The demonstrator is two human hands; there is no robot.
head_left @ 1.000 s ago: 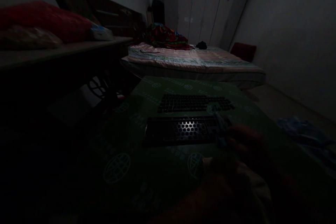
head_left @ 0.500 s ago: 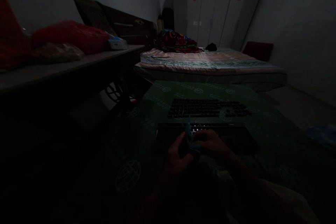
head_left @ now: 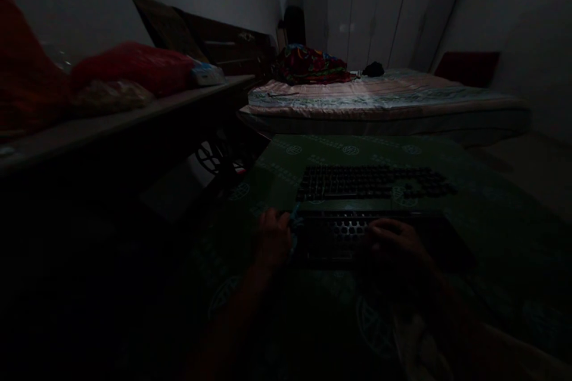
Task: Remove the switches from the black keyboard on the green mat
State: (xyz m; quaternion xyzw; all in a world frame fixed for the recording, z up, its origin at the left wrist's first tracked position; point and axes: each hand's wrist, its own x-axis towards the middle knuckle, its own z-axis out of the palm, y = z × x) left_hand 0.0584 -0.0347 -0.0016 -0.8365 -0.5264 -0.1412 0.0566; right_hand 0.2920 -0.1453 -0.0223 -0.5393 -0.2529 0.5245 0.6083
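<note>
A dark keyboard base (head_left: 322,238) stripped of keycaps lies across a green board, with pale round key positions showing in its middle. Loose black keycaps (head_left: 348,181) are laid out in keyboard order just beyond it. At the base's left end, my left hand (head_left: 273,235) is closed on a thin light-blue cloth (head_left: 295,229). My right hand (head_left: 400,241) hovers at or just above the base's right half, thumb and fingers pinched together. Whatever might be between those fingertips is too dark to make out.
The green printed board (head_left: 286,161) extends around the keyboard parts. A bed with a striped mattress (head_left: 379,92) stands beyond it. To the left, a shelf-like table (head_left: 179,98) carries a red bag (head_left: 134,65). The room is very dim.
My hands, together on the blue cloth before, have moved apart. The left went left with the cloth to the base's left end; the right moved right. The view has shifted slightly.
</note>
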